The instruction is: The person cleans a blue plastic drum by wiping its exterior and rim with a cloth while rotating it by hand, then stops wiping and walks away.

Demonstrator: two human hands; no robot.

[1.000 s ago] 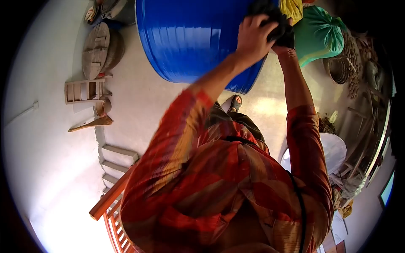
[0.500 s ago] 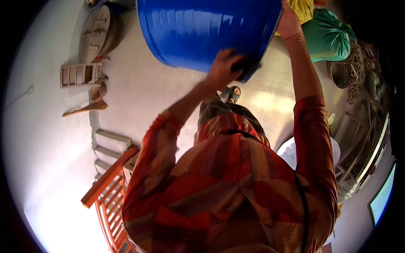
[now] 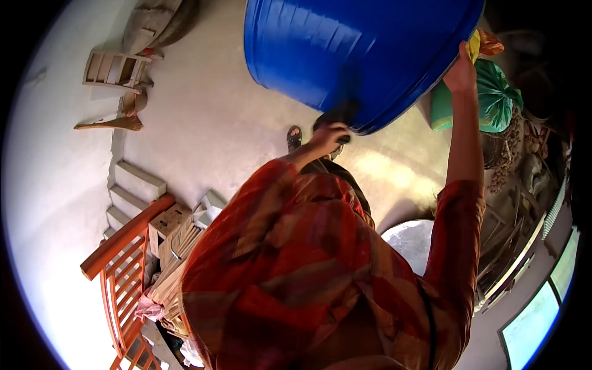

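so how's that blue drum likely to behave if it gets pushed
The blue drum would probably roll on its curved side. Its surface looks glossy, so it may be slippery. It is likely stiff, with no visible sag at the edge by the right hand.

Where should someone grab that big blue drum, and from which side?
Probably by the rim of the blue drum, from the person's right, where the right hand is. The drum's side is broad and curved, with no handle showing, while the rim gives a narrower edge. The left hand, with what looks like a dark cloth, occupies the lower edge.
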